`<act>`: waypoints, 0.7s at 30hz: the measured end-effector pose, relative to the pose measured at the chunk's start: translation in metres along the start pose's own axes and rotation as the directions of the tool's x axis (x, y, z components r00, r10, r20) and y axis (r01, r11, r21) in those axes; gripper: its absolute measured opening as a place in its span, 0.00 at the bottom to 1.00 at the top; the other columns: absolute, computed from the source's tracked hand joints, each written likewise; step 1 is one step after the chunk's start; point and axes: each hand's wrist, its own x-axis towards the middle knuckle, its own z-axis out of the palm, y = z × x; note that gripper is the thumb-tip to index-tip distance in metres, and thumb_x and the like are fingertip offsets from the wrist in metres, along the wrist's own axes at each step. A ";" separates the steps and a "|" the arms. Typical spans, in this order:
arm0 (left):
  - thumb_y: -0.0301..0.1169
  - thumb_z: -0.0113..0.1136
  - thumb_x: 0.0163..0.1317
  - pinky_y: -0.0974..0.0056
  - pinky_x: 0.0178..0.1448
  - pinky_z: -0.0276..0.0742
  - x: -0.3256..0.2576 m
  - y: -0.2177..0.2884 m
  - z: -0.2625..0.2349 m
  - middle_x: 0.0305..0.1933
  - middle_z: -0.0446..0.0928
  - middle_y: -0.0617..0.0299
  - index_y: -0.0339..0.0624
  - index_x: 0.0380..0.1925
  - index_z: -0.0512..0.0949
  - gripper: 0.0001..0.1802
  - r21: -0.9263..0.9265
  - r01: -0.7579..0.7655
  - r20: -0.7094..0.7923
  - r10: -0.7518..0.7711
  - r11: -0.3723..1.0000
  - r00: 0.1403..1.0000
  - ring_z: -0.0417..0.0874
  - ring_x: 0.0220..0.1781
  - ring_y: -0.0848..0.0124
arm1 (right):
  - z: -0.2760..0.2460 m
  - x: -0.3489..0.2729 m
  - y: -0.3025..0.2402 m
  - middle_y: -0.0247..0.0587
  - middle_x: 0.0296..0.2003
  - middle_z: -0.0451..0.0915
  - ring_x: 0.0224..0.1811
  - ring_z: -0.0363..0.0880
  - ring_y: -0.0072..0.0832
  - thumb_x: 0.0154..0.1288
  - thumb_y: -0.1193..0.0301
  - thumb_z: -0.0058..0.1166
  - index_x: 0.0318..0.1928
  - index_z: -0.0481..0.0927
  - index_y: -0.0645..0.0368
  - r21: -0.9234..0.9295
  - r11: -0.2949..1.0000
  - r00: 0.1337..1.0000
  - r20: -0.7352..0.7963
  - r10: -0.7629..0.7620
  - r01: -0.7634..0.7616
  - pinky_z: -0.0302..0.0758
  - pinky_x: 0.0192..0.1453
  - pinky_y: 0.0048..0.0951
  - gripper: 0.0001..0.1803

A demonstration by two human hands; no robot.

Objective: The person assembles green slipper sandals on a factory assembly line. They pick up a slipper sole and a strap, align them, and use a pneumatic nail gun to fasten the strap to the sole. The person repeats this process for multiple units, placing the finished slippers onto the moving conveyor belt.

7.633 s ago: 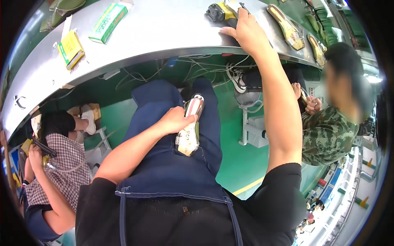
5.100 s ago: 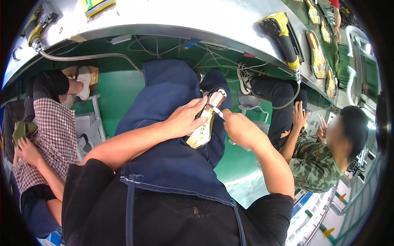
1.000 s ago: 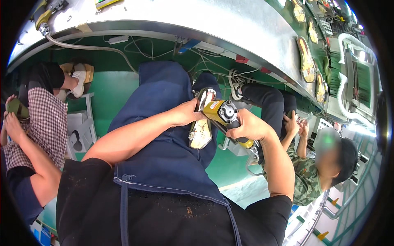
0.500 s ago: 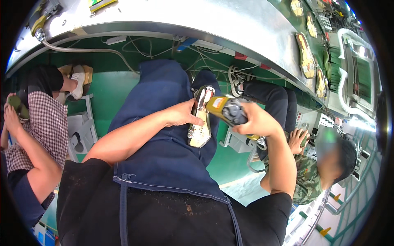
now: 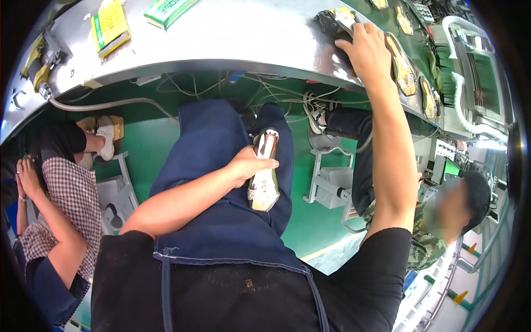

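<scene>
A shoe (image 5: 264, 185) with a pale, shiny underside and a metallic strip lies sole-up across my lap. My left hand (image 5: 249, 166) is closed round its middle, the thumb across the sole. At the far right, my right hand (image 5: 368, 52) reaches over the metal table, beside a yellow and black handheld power tool (image 5: 332, 21) lying there. Its thumb stands apart from the fingers, and the fingertips are at the tool; whether they still touch it is hard to see.
On the metal table (image 5: 238, 39) are a yellow box (image 5: 110, 27), a green box (image 5: 168, 11) and another yellow tool (image 5: 37, 69) with a grey hose (image 5: 116, 104). Further shoes (image 5: 402, 66) lie at the right. People sit on both sides; cables hang below the table.
My right hand has carried the power tool from the shoe up to the table and its grip has loosened. My left hand still holds the shoe, slightly lower in view.
</scene>
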 end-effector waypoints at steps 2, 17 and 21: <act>0.25 0.72 0.62 0.59 0.51 0.83 -0.006 0.008 0.004 0.41 0.83 0.57 0.30 0.49 0.80 0.18 -0.030 0.033 -0.040 -0.035 0.999 0.999 0.86 0.42 0.67 | 0.002 0.016 -0.017 0.44 0.50 0.81 0.58 0.79 0.48 0.67 0.56 0.67 0.48 0.82 0.58 0.004 1.000 0.997 -0.081 -0.018 0.019 0.84 0.53 0.49 0.19; 0.21 0.83 0.49 0.55 0.76 0.70 -0.092 0.102 0.001 0.73 0.65 0.47 0.38 0.76 0.58 0.56 0.612 -0.791 0.382 0.874 0.005 0.301 0.71 0.74 0.58 | -0.098 -0.090 -0.104 0.46 0.46 0.87 0.46 0.86 0.41 0.61 0.75 0.70 0.48 0.87 0.60 0.885 0.453 0.988 0.039 0.152 -0.105 0.82 0.52 0.38 0.14; 0.32 0.87 0.47 0.51 0.78 0.66 -0.103 0.120 -0.002 0.74 0.66 0.44 0.34 0.75 0.59 0.59 0.598 -0.753 0.516 0.851 -0.276 0.097 0.69 0.75 0.49 | -0.134 -0.172 -0.144 0.40 0.42 0.86 0.48 0.85 0.40 0.52 0.75 0.78 0.43 0.87 0.58 0.965 0.167 0.971 -0.221 0.092 0.204 0.82 0.55 0.38 0.17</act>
